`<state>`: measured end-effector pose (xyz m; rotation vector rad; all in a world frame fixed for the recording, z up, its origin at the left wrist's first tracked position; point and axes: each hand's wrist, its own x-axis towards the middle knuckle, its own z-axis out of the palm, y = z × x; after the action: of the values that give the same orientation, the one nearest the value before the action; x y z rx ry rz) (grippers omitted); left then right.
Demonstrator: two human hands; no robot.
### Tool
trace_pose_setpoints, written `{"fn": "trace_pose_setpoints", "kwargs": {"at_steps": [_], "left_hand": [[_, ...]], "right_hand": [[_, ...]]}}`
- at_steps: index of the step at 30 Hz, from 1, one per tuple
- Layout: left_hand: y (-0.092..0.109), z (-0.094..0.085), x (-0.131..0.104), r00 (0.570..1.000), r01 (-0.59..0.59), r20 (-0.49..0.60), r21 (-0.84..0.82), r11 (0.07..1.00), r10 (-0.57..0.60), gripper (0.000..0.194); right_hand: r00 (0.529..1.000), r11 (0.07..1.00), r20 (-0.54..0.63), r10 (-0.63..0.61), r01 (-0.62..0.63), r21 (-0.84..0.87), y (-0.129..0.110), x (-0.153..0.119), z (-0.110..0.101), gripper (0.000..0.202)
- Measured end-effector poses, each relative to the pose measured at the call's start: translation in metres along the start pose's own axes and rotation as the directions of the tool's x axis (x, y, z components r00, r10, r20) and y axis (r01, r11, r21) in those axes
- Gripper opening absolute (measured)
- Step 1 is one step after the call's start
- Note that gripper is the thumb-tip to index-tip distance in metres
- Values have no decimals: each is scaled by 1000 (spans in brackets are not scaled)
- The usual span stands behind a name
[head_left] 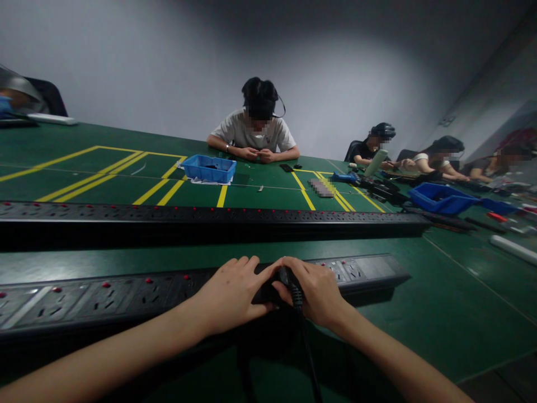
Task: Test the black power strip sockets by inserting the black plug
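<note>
A long black power strip (128, 296) with a row of sockets and red indicators lies across the near side of the table. My left hand (232, 291) is wrapped over it, fingers on the top and thumb at the near side. Beside it, my right hand (319, 291) is closed around a black plug (285, 275), which is at the strip's socket face. The fingers hide how far the plug sits in the socket. From the plug a black cord (307, 350) runs down toward me. My two index fingers meet above the plug.
Behind lies a second long power strip (188, 215). Farther back on the green table (461, 285) are a blue bin (210, 168), yellow tape lines and a larger blue bin (444, 198). A person (258, 131) sits opposite; several others sit at the right.
</note>
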<state>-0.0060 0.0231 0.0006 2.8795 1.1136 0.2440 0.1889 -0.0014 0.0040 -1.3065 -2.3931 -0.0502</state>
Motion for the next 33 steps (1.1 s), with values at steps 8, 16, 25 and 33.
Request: {"fn": "trace_pose_setpoints", "kwargs": {"at_steps": [8, 16, 25, 33], "left_hand": [[1, -1, -1, 1000, 1, -3, 5, 1000, -1, 63], [2, 0, 0, 1000, 13, 5, 10, 1000, -13, 62], [7, -5, 7, 1000, 15, 17, 39, 999, -16, 59], [46, 10, 49, 999, 1, -42, 34, 999, 0, 68]], "right_hand": [[1000, 1000, 9, 8, -8, -9, -1, 1, -2, 27], [999, 998, 27, 21, -19, -66, -3, 2, -4, 25], [998, 999, 52, 20, -19, -28, 3, 5, -5, 20], [996, 994, 14, 88, -87, -71, 39, -24, -26, 18]]}}
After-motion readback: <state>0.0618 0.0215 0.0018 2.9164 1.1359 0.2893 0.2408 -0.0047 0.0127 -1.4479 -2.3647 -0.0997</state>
